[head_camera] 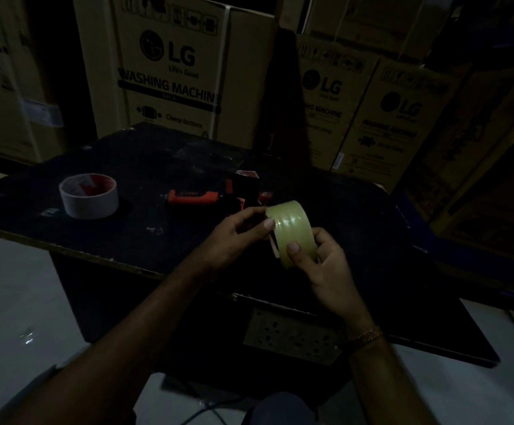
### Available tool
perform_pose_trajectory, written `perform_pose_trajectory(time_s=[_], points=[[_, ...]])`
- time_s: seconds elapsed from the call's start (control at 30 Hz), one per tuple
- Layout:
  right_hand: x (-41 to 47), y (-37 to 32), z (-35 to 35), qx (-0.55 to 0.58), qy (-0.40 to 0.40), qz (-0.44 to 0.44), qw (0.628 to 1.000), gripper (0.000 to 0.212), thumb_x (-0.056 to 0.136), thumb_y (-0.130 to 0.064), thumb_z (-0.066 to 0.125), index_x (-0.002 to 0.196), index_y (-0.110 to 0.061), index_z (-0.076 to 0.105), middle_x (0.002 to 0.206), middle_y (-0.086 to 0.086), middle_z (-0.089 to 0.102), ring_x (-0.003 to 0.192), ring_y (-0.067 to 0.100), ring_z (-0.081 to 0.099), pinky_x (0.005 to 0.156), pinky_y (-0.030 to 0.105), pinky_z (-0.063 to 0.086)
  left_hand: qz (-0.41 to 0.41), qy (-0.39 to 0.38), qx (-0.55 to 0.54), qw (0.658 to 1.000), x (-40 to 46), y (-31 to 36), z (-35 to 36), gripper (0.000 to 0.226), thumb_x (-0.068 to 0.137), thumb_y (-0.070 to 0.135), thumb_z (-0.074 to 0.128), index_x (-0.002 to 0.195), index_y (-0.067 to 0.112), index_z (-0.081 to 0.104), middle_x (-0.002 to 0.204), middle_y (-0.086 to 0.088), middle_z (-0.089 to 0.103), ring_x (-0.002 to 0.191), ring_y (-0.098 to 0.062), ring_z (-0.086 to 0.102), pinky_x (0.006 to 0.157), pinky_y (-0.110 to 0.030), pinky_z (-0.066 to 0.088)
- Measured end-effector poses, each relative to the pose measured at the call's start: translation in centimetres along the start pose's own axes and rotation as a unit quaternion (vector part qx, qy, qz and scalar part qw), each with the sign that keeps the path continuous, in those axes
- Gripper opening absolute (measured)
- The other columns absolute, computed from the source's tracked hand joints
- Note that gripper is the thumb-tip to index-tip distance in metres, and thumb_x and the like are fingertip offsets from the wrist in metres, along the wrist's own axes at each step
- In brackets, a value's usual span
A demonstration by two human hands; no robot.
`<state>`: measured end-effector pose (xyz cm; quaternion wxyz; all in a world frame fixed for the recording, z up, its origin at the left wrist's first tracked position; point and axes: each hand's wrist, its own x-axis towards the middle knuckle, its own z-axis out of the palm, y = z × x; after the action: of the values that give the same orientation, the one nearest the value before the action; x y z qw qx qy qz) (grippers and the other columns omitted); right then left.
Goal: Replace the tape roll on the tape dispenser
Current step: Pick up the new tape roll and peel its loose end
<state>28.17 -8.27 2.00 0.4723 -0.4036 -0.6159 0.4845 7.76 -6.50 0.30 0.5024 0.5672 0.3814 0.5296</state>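
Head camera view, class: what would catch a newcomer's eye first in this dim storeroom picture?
The glossy yellowish tape roll stands out, held above the dark table by both hands, the left hand and the right hand. Behind it on the table lies the red and black tape dispenser, with an empty-looking pale roll core to the left. Tall LG washing machine boxes fill the background.

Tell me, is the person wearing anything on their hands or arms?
No gloves: both hands are bare, and no sleeves show on the forearms. The left hand shows no jewellery. The right hand has a gold-coloured chain bracelet at the wrist.
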Motion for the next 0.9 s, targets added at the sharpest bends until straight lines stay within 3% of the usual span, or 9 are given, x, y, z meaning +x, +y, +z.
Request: perform_pose_trajectory(time_s=[0.17,0.33,0.4,0.47,0.53,0.6,0.7,0.9], points=[[-0.1,-0.2,0.0,-0.030,-0.041,-0.026,0.998,0.037,0.091,-0.024,0.075,0.124,-0.016,0.060,0.118,0.013,0.071,0.100,0.022,0.072,0.078,0.029,0.061,0.007,-0.032,-0.023,0.999,0.0,0.2,-0.5,0.052,0.098,0.029,0.066,0.149,0.025,0.059,0.141,0.009,0.069,0.130,-0.009,0.066,0.103,-0.029,0.058],[0.4,0.0,0.1,-0.067,-0.017,-0.061,0.996,0.035,0.091,-0.008,0.078,0.122,-0.015,0.063,0.112,0.005,0.073,0.099,0.017,0.073,0.078,0.028,0.060,0.029,0.000,-0.012,0.999,0.0,0.1,-0.4,0.047,0.099,0.031,0.070,0.144,0.020,0.063,0.139,0.002,0.071,0.129,-0.016,0.067,0.110,-0.047,0.054],[0.3,0.4,0.6,-0.051,-0.004,-0.064,0.997,0.044,0.088,-0.004,0.080,0.127,-0.014,0.062,0.118,0.002,0.074,0.105,0.013,0.073,0.082,0.028,0.061,0.031,0.023,-0.019,0.999,0.0,0.0,-0.3,0.043,0.100,0.039,0.066,0.137,0.016,0.068,0.135,-0.002,0.073,0.126,-0.022,0.069,0.110,-0.054,0.053],[0.3,1.0,1.0,-0.058,-0.001,-0.074,0.996,0.054,0.086,-0.004,0.082,0.134,-0.015,0.061,0.125,0.002,0.072,0.114,0.017,0.072,0.089,0.031,0.062,0.072,0.062,0.064,0.993,-0.2,-0.4,0.1,0.041,0.096,0.050,0.066,0.121,0.019,0.075,0.133,0.001,0.072,0.125,-0.018,0.068,0.109,-0.054,0.054],[0.3,1.3,1.1,-0.075,-0.002,-0.082,0.994,0.053,0.085,0.000,0.081,0.132,-0.015,0.063,0.123,0.000,0.073,0.112,0.016,0.072,0.087,0.030,0.062,0.146,0.098,0.202,0.963,-0.6,-0.8,0.6,0.040,0.094,0.055,0.063,0.105,0.019,0.077,0.129,0.009,0.069,0.122,-0.009,0.066,0.102,-0.045,0.057],[0.3,1.3,0.9,-0.108,-0.002,-0.086,0.990,0.046,0.084,0.004,0.079,0.124,-0.015,0.067,0.115,-0.006,0.073,0.108,0.011,0.072,0.080,0.026,0.061,0.191,0.105,0.273,0.937,-1.1,-0.9,1.1,0.038,0.096,0.051,0.062,0.106,0.017,0.076,0.125,0.010,0.066,0.119,-0.008,0.064,0.094,-0.042,0.058],[0.3,1.0,0.4,-0.129,-0.007,-0.089,0.988,0.044,0.085,0.000,0.080,0.125,-0.016,0.068,0.115,-0.008,0.073,0.109,0.008,0.071,0.081,0.024,0.061,0.209,0.095,0.300,0.926,-1.4,-0.9,1.2,0.032,0.098,0.044,0.062,0.111,0.016,0.072,0.117,0.008,0.064,0.110,-0.012,0.064,0.087,-0.045,0.058],[0.5,0.8,0.3,-0.084,-0.006,-0.056,0.995,0.033,0.100,-0.007,0.065,0.133,-0.010,0.066,0.122,0.005,0.075,0.114,0.020,0.072,0.095,0.038,0.060,0.229,0.078,0.323,0.915,-1.3,-0.9,1.4,0.024,0.096,0.034,0.068,0.110,0.015,0.070,0.107,0.004,0.062,0.099,-0.015,0.063,0.080,-0.038,0.055]])
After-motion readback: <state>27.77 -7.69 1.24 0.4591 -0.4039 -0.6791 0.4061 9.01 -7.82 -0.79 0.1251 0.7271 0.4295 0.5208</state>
